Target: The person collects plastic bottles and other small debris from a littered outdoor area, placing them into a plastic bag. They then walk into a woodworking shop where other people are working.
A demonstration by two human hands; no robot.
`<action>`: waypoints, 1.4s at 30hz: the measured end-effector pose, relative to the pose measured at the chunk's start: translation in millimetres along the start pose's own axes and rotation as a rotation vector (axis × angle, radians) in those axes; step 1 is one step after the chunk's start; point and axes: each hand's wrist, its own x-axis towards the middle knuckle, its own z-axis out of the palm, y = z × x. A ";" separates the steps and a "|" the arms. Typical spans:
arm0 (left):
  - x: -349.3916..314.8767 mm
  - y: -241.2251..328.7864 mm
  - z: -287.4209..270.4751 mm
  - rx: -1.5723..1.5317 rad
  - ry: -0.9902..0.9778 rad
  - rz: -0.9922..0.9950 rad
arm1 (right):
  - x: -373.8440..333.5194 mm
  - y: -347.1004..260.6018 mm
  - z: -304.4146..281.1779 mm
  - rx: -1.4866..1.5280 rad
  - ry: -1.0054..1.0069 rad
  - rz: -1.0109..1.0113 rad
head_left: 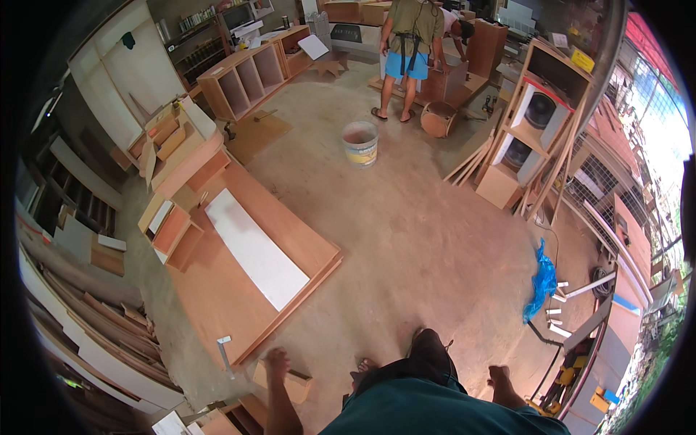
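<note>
My left hand hangs loosely at the lower middle, fingers slightly bent and apart, with nothing visible in it. Below it on the floor lies a small wooden box piece, partly hidden by my forearm. Off to the lower right hangs my right hand, its fingers loosely bent around nothing that I can see. A low, large brown wooden panel spreads out ahead of my left hand. On it rest a long white board, a small open wooden compartment unit and a metal square near the close corner.
A metal bucket stands mid-floor. Beyond it, a person stands beside another bent over a wooden cabinet. Speaker cabinets and leaning boards are at the right, near a blue plastic sheet. Stacked planks line the left.
</note>
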 end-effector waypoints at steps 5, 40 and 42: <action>91.9 95.3 89.0 0.248 0.092 0.134 | -5.2 -45.9 20.6 -0.262 -0.035 0.194; 657.3 512.4 406.1 0.410 0.176 -0.068 | 9.8 -1120.1 489.8 -0.351 -0.461 -0.088; 712.5 539.9 415.1 0.317 0.208 -0.112 | 27.4 -1160.3 518.7 -0.334 -0.465 -0.126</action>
